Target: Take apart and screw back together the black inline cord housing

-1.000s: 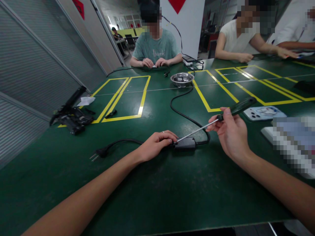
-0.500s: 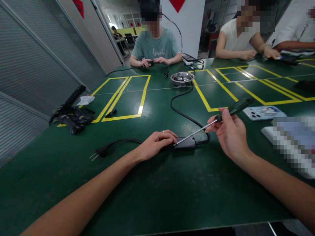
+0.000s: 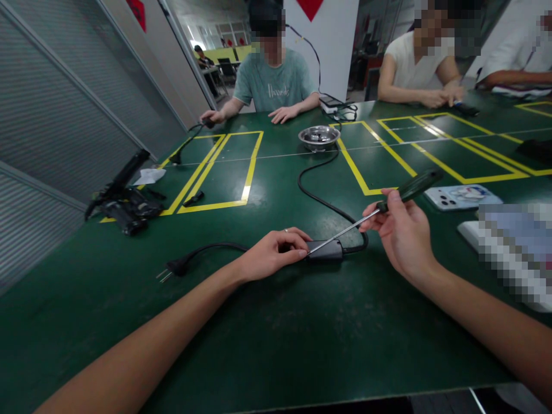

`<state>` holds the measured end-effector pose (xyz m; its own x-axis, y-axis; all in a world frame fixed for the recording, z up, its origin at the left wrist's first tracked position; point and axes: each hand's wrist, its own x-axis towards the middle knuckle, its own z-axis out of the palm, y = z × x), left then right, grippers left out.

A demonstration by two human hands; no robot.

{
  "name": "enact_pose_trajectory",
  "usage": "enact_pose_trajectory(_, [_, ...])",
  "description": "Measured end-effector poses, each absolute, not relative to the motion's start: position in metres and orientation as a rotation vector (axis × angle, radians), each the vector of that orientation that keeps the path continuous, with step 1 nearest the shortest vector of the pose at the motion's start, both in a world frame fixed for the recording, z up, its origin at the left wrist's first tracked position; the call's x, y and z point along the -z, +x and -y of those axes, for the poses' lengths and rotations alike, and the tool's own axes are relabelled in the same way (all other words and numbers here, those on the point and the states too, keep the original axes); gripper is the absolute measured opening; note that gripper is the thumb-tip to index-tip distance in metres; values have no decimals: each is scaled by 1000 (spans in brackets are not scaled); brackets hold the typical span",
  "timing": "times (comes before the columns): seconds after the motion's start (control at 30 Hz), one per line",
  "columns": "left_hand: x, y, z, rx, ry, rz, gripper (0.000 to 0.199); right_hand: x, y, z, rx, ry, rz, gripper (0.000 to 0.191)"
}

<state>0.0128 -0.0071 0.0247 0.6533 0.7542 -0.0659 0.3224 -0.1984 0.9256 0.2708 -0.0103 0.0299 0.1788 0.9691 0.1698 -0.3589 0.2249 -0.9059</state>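
A dark power adapter (image 3: 326,250) lies on the green table in front of me. My left hand (image 3: 276,253) is closed on its left end, thumb along the near edge and fingers over the top. Between the fingers and thumb of my right hand (image 3: 405,236) is a screwdriver (image 3: 416,185) with a dark green handle. Its metal shaft slants down to the left, and the tip meets the adapter's left part beside my left thumb. From the left end runs a cord to a plug (image 3: 176,267) with bare prongs. A black cable (image 3: 317,198) leaves the right end.
Beyond the adapter stands a steel bowl (image 3: 319,138) with small dark bits inside. A phone (image 3: 463,197) and a white blurred object (image 3: 470,236) lie at the right. Black parts (image 3: 125,207) are heaped at the far left. Several people sit across the taped table.
My left thumb has shifted slightly right, nearer the screwdriver tip; my right hand is nearly still. The person opposite has moved a corded black object to the left.
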Motion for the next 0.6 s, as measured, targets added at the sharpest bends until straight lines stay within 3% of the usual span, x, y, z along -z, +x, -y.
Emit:
enact_pose_trajectory(0.3, [-21, 13, 8, -507, 1832, -865, 10, -32, 274, 9, -1085, -861, 865, 24])
enact_pose_trajectory(0.6, [-24, 15, 9, -524, 1834, -900, 15, -31, 271, 17, -979, -824, 1068, 24])
